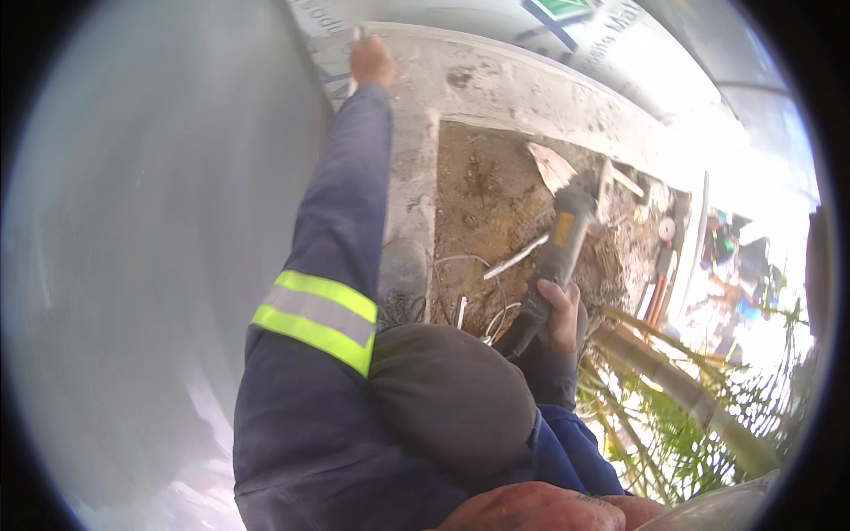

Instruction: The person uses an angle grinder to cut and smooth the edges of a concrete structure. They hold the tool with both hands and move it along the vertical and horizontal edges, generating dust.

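My left arm, in a dark blue sleeve with a reflective band, reaches far forward. At its end my left hand [373, 64] is closed beside the foot of the printed wall sheeting [323, 55], above the concrete ledge [412, 97]. A small pale tip shows at its fingers; what it belongs to is too small to make out. My right hand [560, 311] is wrapped round the rear of a dark angle grinder [567, 234] with a yellow label. The grinder points forward over the dirt, and its head is partly lost among the scraps behind it.
Inside the concrete border lies brown soil [478, 186] with thin cables, a white strip [516, 257] and a broken board piece [551, 166]. A smooth grey panel [168, 265] rises close on my left. Bamboo stems [682, 380] and leaves stand on my right. My boot [403, 279] rests on the ledge.
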Demonstrator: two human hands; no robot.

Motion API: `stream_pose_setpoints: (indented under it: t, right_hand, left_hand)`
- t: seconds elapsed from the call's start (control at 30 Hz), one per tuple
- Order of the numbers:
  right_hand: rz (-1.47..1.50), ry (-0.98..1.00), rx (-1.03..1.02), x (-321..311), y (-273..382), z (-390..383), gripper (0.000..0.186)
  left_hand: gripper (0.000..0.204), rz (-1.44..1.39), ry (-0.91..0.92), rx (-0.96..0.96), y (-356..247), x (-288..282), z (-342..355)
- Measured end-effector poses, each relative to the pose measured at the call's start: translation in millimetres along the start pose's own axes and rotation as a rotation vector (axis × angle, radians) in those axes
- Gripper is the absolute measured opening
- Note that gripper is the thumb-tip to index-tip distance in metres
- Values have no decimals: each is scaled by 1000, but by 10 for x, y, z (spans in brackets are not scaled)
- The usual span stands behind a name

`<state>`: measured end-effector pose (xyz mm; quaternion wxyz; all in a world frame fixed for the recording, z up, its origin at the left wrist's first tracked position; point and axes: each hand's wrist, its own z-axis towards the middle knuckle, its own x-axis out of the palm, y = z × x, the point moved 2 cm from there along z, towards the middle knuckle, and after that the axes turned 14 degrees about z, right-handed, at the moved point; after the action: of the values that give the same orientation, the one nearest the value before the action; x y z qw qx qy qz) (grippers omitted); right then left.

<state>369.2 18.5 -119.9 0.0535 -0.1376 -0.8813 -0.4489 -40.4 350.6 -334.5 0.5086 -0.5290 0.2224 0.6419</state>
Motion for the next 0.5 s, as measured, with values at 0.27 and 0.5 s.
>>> stream_pose_setpoints:
  t: [0.27,0.5]
  right_hand:
    - [135,57,-46,-116,37,181,26]
    - [70,40,-160,-450,-62,-59,39]
  left_hand:
    - [13,-673,422,50,-962,-478,-2033]
    - [30,-726,842,246,-1098,-1457,-3263]
